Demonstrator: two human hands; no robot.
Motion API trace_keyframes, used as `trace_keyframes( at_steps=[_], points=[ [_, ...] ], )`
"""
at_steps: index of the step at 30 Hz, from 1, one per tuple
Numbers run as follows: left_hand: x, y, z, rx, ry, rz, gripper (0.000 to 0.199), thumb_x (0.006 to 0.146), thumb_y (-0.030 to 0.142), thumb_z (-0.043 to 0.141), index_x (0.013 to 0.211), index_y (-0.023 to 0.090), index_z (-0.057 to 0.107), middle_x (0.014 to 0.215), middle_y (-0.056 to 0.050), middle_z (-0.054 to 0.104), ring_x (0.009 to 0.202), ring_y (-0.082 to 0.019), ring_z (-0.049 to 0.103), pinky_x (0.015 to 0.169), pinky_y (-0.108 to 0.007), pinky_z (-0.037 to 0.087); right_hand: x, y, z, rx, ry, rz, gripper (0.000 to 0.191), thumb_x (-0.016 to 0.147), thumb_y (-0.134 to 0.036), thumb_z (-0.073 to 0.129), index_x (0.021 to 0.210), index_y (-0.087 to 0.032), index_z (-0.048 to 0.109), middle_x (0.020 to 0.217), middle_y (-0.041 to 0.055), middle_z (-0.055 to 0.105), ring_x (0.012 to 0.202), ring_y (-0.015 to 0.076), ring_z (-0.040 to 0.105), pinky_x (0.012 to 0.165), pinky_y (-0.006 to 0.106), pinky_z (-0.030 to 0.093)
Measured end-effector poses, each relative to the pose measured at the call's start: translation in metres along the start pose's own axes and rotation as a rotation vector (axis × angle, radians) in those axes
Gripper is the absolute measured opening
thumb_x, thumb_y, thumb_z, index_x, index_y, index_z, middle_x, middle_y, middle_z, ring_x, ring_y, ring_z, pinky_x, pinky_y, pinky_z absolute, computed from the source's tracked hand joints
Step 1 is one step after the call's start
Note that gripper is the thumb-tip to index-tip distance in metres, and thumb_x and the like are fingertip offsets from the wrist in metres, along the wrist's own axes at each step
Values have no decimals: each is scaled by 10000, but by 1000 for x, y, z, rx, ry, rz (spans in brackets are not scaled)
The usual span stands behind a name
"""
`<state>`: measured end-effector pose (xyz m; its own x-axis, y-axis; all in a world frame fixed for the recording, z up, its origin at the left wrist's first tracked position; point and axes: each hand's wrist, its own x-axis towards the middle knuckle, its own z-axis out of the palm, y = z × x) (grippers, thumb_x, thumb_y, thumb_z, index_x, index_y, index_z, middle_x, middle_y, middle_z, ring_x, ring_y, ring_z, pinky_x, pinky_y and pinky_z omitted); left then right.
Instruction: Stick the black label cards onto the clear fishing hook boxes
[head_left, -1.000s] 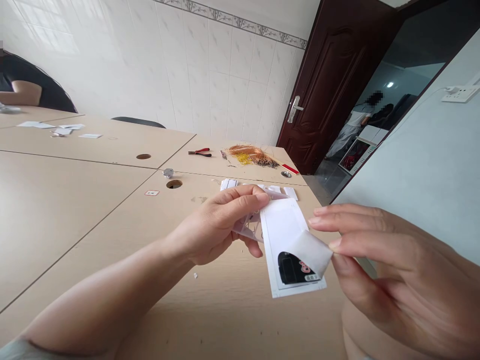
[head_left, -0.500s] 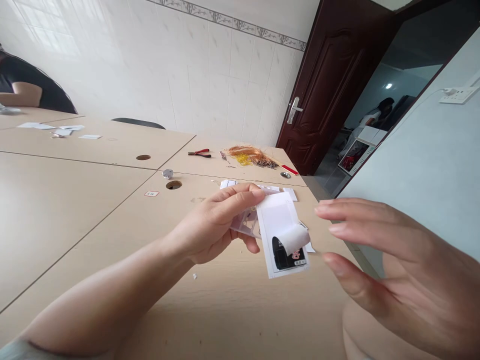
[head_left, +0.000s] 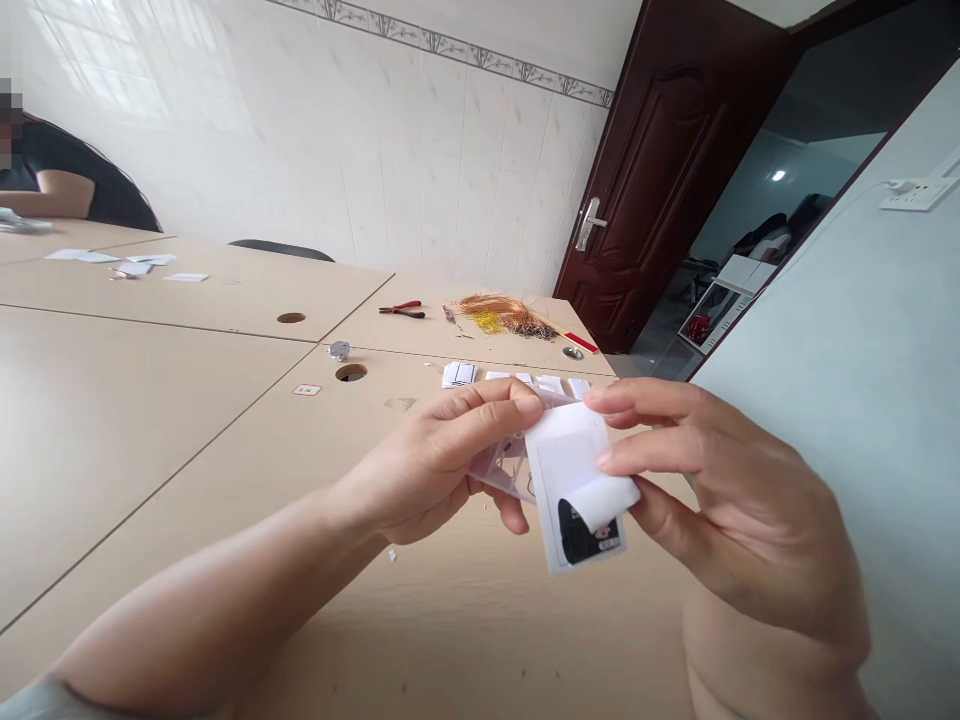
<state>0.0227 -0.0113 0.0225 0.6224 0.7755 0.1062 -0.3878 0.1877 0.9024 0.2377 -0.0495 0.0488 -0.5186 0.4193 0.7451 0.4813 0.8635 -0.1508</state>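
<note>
Right hand (head_left: 739,490): no longer spread open beside the work; its fingers have closed onto the right edge of the white paper card (head_left: 562,450).
White flap (head_left: 604,500): curled further down, now covering more of the black print.
Person beyond the doorway (head_left: 772,243): farther right and lower than before.

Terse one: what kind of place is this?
Probably a small workroom for hand assembly or craft work: joined laminate desks with cable holes, pliers beside a tangle of copper-coloured wire, and a co-worker seated further along.
</note>
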Motion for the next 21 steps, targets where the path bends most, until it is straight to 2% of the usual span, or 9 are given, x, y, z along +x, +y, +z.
trace_keyframes(
  at_steps=[4,7,8,10,12,14,18,21],
  points=[
    [-2,-3,1,68,2,94,294,933,416,695,776,170,669,711,8,657,581,-102,635,500,-166,601,-1,-4,1,159,62,15,202,880,-76,605,936,-265,649,1108,39,777,1108,237,727,993,430,601],
    [-6,-3,1,157,3,183,101,961,310,660,1017,231,686,859,8,669,664,-107,641,566,-184,624,-6,-12,-3,273,199,92,170,917,-106,601,878,-265,646,972,18,801,1084,249,730,1020,439,586],
    [-8,-4,2,189,-3,211,191,960,245,650,1148,277,651,918,12,671,690,-107,639,591,-191,630,-8,-14,-5,318,247,134,153,942,-142,602,866,-267,647,912,14,798,1026,250,742,1008,440,590],
    [-13,-4,3,257,-17,246,515,958,158,625,1394,387,475,1018,17,661,740,-111,628,645,-208,641,-13,-18,-8,400,327,190,147,983,-249,600,849,-275,654,779,1,769,863,249,746,965,451,599],
    [-17,-6,5,307,-23,245,684,969,150,611,1489,449,284,1067,13,639,780,-120,611,681,-228,648,-18,-19,-9,469,369,226,160,989,-339,611,852,-281,669,691,-14,728,749,246,718,929,462,600],
    [-20,-7,7,326,-30,226,611,979,164,600,1438,417,287,1101,-4,627,818,-131,605,696,-241,647,-21,-18,-9,506,416,247,172,969,-416,640,855,-293,681,639,-31,689,671,233,687,889,455,605],
    [-21,-7,9,306,-49,216,273,974,141,577,1158,283,432,1199,-61,630,848,-135,610,694,-241,618,-19,-17,-10,460,406,310,209,942,-512,654,854,-326,690,590,-54,650,529,185,627,755,401,627],
    [-20,-7,7,345,-71,210,238,953,142,603,1126,266,496,1203,-65,633,858,-141,613,701,-245,601,-14,-18,-14,334,331,293,249,978,-533,581,869,-329,673,580,-50,627,467,164,586,661,362,619]
  ],
)
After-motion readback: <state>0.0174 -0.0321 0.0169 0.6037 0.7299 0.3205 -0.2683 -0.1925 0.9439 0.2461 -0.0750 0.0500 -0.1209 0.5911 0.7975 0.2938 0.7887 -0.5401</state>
